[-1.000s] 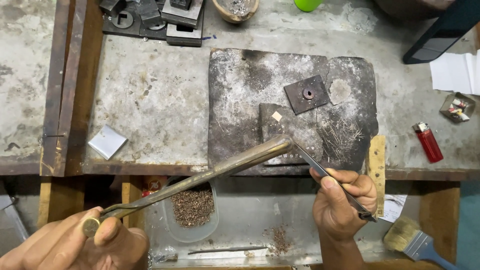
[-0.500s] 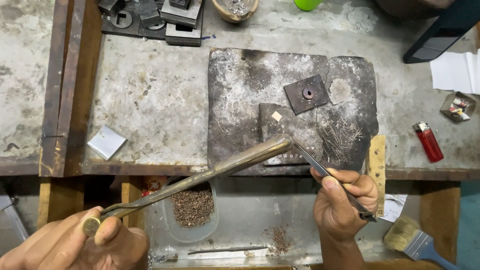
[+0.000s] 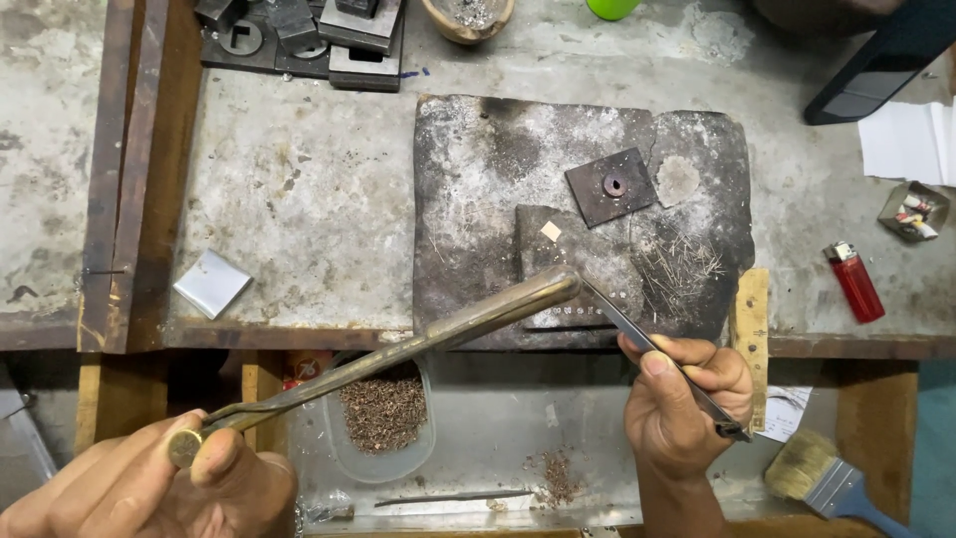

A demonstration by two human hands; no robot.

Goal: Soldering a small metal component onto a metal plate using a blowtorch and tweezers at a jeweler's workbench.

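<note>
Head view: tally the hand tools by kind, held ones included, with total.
Brass blowpipe torch, in the left hand: 1
Tweezers, in the right hand: 1
Paintbrush: 1
Red lighter: 1
Total: 4

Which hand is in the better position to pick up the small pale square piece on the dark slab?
Probably the right hand: its tweezers already point toward the piece. The left hand sits far back, holding the long torch.

slab point(image 3: 478, 199) on bench point(image 3: 299, 199) | plate point(image 3: 610, 186) on slab | lighter point(image 3: 854, 281) right of slab | bowl point(image 3: 383, 438) below bench edge | brush point(image 3: 832, 483) far right
</note>
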